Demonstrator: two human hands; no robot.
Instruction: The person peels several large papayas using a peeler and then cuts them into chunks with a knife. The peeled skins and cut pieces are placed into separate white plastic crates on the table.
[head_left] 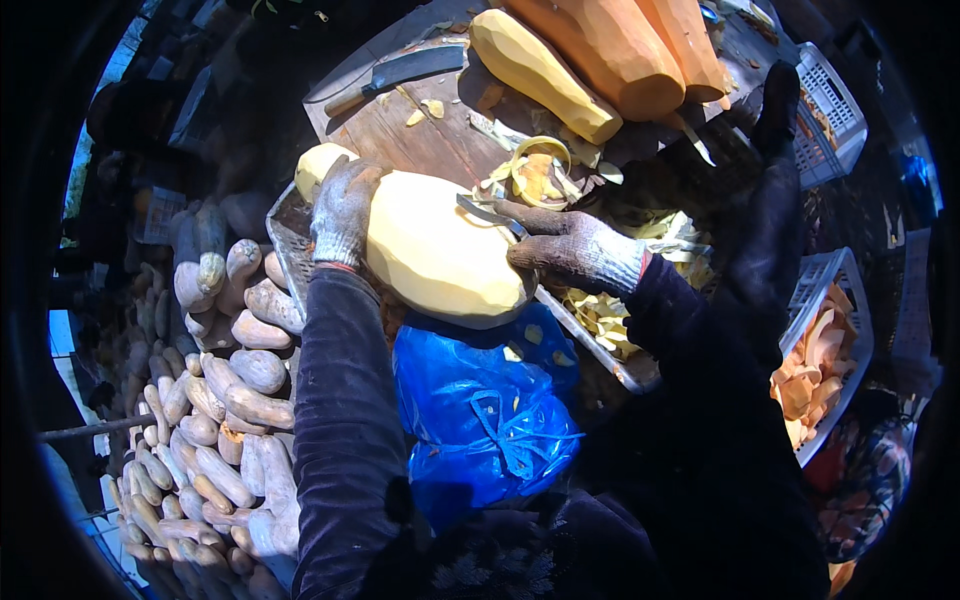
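A large pale-yellow peeled squash lies tilted above my lap, its narrower neck toward the upper left. My left hand, in a soiled grey-white glove, is wrapped round that neck. My gloved right hand is closed on a peeler, whose metal head rests against the squash's upper right side. Beneath the squash, a blue plastic sheet covers my lap, tied with a blue bow and dotted with a few peel scraps. Part of the peeler's handle is hidden by my fingers.
Ahead, a wooden board carries a cleaver, a yellow squash and larger orange ones. Peel strips fill a crate below. Unpeeled squashes are heaped at left; a white crate of orange pieces stands right.
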